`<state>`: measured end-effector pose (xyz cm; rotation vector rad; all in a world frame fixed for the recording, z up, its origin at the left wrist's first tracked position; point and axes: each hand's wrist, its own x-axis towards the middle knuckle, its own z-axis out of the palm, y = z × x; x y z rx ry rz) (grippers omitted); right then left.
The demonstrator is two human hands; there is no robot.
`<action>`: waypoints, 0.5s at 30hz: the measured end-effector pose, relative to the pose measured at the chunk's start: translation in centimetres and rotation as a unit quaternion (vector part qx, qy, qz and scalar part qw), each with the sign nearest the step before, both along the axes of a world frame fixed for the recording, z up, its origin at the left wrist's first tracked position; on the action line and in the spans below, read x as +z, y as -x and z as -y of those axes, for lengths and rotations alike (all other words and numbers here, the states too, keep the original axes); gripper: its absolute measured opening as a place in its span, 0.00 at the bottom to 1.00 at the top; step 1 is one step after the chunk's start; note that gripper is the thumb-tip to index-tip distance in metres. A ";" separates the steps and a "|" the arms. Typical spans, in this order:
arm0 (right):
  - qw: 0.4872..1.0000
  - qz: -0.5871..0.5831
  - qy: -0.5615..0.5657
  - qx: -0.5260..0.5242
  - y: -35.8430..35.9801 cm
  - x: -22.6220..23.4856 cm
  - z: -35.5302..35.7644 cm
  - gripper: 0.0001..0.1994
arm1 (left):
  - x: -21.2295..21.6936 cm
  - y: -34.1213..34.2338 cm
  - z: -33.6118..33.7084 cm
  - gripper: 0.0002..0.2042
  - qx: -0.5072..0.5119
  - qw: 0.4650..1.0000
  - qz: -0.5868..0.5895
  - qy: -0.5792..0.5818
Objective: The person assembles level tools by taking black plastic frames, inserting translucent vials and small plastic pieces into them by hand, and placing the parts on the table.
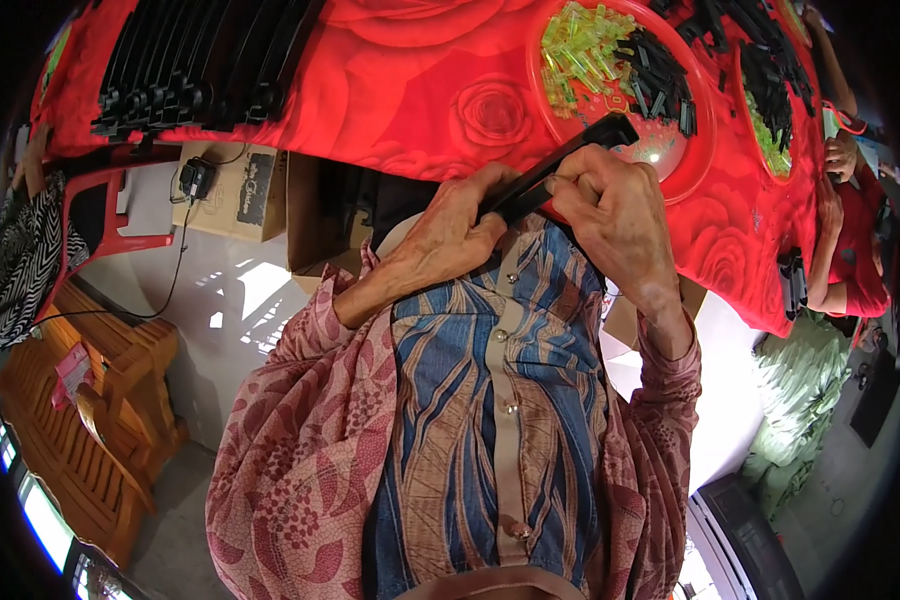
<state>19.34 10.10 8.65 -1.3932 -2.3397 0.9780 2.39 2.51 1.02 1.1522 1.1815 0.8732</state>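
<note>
A long black plastic strip [600, 130] slants up to the right in front of my chest, at the table's near edge. My left hand [455, 230] is closed around its lower end. Farther up, my right hand [615, 205] has its fingers curled and pressed against the strip; whether a small part sits in that pinch is hidden. Just beyond the strip stands a round red tray [705, 165] holding yellow-green clear pieces [582, 50] and small black pieces [660, 75].
Many long black strips [200, 70] lie in a row at the table's left on a red rose-patterned cloth [390, 110]. Another tray of parts [770, 130] is at right, near a co-worker in red [860, 240]. A cardboard box [240, 190], red chair [120, 220] and wooden bench [100, 400] stand left.
</note>
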 end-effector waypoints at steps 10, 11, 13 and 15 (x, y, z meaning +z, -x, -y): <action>1.000 0.000 0.005 0.013 0.2 0.4 0.1 0.06 | -0.2 0.4 0.0 0.19 -0.011 0.998 0.042 0.049; 1.000 -0.004 0.020 0.009 0.2 0.5 0.1 0.05 | -0.3 0.4 0.0 0.19 -0.009 0.998 0.040 0.047; 1.000 -0.003 0.028 0.009 0.3 0.5 0.1 0.05 | -0.5 0.5 0.0 0.19 -0.005 0.998 0.039 0.045; 0.999 -0.003 0.036 0.007 0.2 0.4 0.1 0.05 | -0.7 0.6 0.0 0.20 -0.005 0.995 0.090 0.049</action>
